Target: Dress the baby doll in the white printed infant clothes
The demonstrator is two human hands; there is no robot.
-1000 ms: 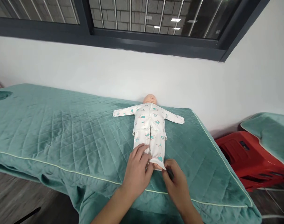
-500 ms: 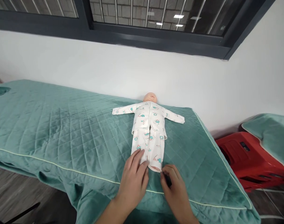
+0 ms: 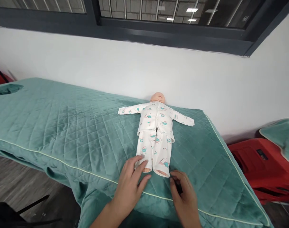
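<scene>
A baby doll of pale pink plastic [image 3: 158,97] is laid on its back on a bed under a green quilted velvet cover [image 3: 94,139], with its head near the white wall [image 3: 99,63] and its legs pointed toward the two hands. As far as it can be judged, the clothing of the doll is nearly complete. A long-sleeved white fabric jacket with small teal and pink prints [image 3: 150,118] is already worn, and its sleeves are stretched out to both sides of the doll. Over the chest the front is brought together, but at the doll's waist the edges are somewhat parted; whether every fastening is done cannot be told. White trousers with the same print [image 3: 161,150] are also in place, and both trouser legs are drawn down so far that only a little pink plastic is seen inside the cuffs.

Little appears to be left undone, perhaps only some smoothing at these cuffs. At the lower end of the doll, one trouser leg is touched by the left hand [image 3: 130,180]; its grip is loose, the fingers spread and nothing clasped. The right hand [image 3: 184,196] is curled just beside the other cuff; whether fabric is pinched in its grip cannot be told
</scene>
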